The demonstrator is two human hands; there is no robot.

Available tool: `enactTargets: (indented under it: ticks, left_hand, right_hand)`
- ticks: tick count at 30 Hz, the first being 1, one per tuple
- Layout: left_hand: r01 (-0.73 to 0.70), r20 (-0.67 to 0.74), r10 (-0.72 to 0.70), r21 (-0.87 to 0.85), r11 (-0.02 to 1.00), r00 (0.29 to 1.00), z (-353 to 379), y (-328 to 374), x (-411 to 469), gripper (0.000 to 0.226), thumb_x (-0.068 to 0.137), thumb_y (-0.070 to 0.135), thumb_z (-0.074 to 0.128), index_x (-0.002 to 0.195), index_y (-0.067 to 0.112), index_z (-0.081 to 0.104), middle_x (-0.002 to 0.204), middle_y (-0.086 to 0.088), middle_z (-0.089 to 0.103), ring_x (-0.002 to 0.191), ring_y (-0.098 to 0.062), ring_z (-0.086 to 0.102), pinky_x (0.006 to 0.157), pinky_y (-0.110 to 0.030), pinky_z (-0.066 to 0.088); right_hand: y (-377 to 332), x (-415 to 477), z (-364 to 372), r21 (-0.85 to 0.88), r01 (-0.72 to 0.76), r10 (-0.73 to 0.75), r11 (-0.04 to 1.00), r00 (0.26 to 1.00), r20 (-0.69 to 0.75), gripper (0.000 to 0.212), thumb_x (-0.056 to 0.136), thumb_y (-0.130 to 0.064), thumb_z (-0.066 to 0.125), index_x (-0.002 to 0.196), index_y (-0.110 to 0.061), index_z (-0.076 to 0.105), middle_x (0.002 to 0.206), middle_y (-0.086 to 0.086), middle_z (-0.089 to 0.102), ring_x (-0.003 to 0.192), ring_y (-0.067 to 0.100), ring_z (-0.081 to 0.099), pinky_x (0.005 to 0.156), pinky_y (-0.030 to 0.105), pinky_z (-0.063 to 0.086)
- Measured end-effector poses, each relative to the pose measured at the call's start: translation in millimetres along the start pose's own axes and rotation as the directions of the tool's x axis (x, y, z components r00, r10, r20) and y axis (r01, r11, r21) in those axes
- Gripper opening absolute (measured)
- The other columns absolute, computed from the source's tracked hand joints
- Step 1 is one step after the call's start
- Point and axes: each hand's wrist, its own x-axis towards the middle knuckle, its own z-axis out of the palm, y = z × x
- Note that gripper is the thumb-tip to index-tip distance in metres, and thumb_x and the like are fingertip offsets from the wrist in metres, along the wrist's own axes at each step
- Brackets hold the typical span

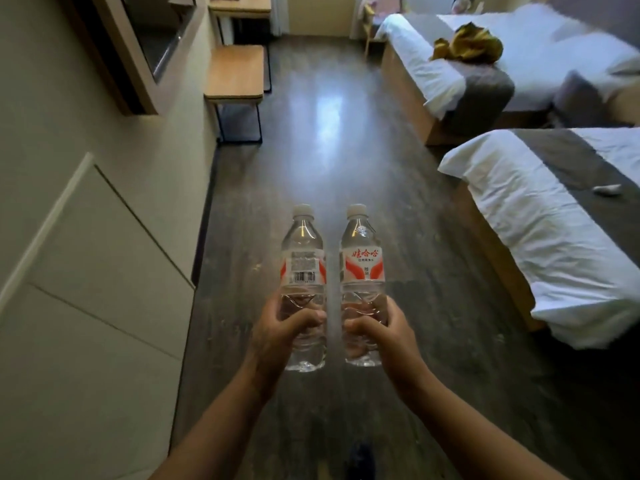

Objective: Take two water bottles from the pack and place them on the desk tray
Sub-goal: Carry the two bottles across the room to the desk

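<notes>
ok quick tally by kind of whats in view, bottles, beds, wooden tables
Water bottles: 2, the left bottle in the left hand and the right bottle in the right hand
Beds: 2, the near bed and the far bed
Wooden tables: 2, the near table and the far table
Total: 6

One head-worn wide-angle view looks forward and down along the dark floor [322,140] — close above the near stretch, where forearms enter from the bottom edge; wall left of the floor, beds [540,216] right, far end distant.
</notes>
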Motion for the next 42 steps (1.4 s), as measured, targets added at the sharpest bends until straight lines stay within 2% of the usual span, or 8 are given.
enactTargets:
  ticks: [8, 13, 18, 22, 28, 33, 38, 42]
  left_hand:
    - [0.001, 0.024, -0.002, 0.034, 0.999, 1.000, 54, 7, 29, 0.073, 0.067, 0.042, 0.085, 0.136, 0.030, 0.065, 0.121, 0.003, 0.085, 0.104, -0.017, 0.085, 0.076, -0.024, 0.069]
    - [-0.006, -0.011, 0.006, 0.000, 1.000, 1.000, 81, 15, 44, 0.080, 0.066, 0.044, 0.087, 0.140, 0.025, 0.064, 0.125, -0.003, 0.085, 0.110, -0.026, 0.085, 0.079, -0.031, 0.070]
    - [0.004, -0.052, -0.005, -0.011, 1.000, 0.999, 103, 18, 68, 0.078, 0.067, 0.042, 0.087, 0.140, 0.024, 0.065, 0.126, -0.005, 0.085, 0.109, -0.026, 0.086, 0.080, -0.031, 0.070]
    - [0.013, -0.059, -0.013, 0.003, 1.000, 0.998, 105, 25, 100, 0.081, 0.066, 0.041, 0.088, 0.141, 0.020, 0.066, 0.127, -0.009, 0.085, 0.112, -0.030, 0.085, 0.083, -0.035, 0.070]
    - [0.016, -0.088, -0.014, 0.021, 1.000, 0.996, 97, 41, 181, 0.076, 0.064, 0.042, 0.088, 0.134, 0.019, 0.071, 0.125, -0.015, 0.084, 0.117, -0.041, 0.080, 0.102, -0.058, 0.065]
    - [0.000, -0.062, 0.002, 0.033, 0.999, 0.998, 81, 70, 277, 0.082, 0.062, 0.045, 0.087, 0.137, 0.019, 0.068, 0.125, -0.012, 0.084, 0.115, -0.036, 0.082, 0.097, -0.051, 0.067]
    - [-0.002, -0.008, 0.003, 0.028, 1.000, 1.000, 62, 107, 370, 0.089, 0.062, 0.044, 0.087, 0.143, 0.015, 0.065, 0.128, -0.012, 0.084, 0.114, -0.030, 0.083, 0.087, -0.035, 0.069]
    - [0.005, 0.009, -0.005, 0.040, 0.999, 1.000, 46, 132, 437, 0.084, 0.063, 0.043, 0.087, 0.139, 0.016, 0.066, 0.124, -0.010, 0.085, 0.111, -0.030, 0.084, 0.083, -0.034, 0.069]
  right_hand:
    - [3, 30, -55, 0.023, 0.007, -0.007, 1.000, 1.000, -0.014, 0.069, 0.056, -0.050, 0.082, 0.118, -0.027, 0.064, 0.118, 0.010, 0.077, 0.107, 0.032, 0.078, 0.093, 0.050, 0.066]
    - [-2, 51, -81, 0.016, 0.037, -0.037, 0.999, 0.999, 0.031, 0.069, 0.057, -0.050, 0.081, 0.119, -0.024, 0.063, 0.115, 0.008, 0.077, 0.102, 0.026, 0.078, 0.080, 0.032, 0.067]
    - [-15, 85, -104, 0.023, 0.058, -0.060, 0.998, 0.995, 0.083, 0.072, 0.057, -0.053, 0.080, 0.123, -0.028, 0.061, 0.120, 0.006, 0.076, 0.107, 0.025, 0.077, 0.088, 0.037, 0.066]
    - [-26, 119, -112, 0.018, 0.061, -0.062, 0.998, 0.995, 0.083, 0.077, 0.057, -0.052, 0.079, 0.126, -0.023, 0.061, 0.119, 0.006, 0.077, 0.106, 0.024, 0.078, 0.082, 0.030, 0.065]
    - [-45, 193, -109, 0.036, 0.044, -0.046, 0.998, 0.998, 0.047, 0.071, 0.056, -0.050, 0.081, 0.120, -0.025, 0.065, 0.113, 0.006, 0.079, 0.101, 0.024, 0.079, 0.074, 0.025, 0.064]
    - [-74, 279, -94, 0.049, 0.041, -0.041, 0.998, 0.999, 0.010, 0.069, 0.056, -0.047, 0.082, 0.117, -0.020, 0.065, 0.116, 0.015, 0.077, 0.107, 0.035, 0.077, 0.091, 0.050, 0.066]
    - [-113, 361, -72, 0.058, 0.010, -0.009, 0.998, 1.000, -0.022, 0.068, 0.054, -0.050, 0.080, 0.116, -0.026, 0.064, 0.116, 0.009, 0.078, 0.108, 0.031, 0.077, 0.083, 0.035, 0.067]
    - [-143, 421, -58, 0.096, 0.027, -0.023, 0.995, 0.999, -0.041, 0.070, 0.057, -0.045, 0.081, 0.120, -0.020, 0.065, 0.122, 0.016, 0.076, 0.113, 0.037, 0.075, 0.099, 0.055, 0.062]
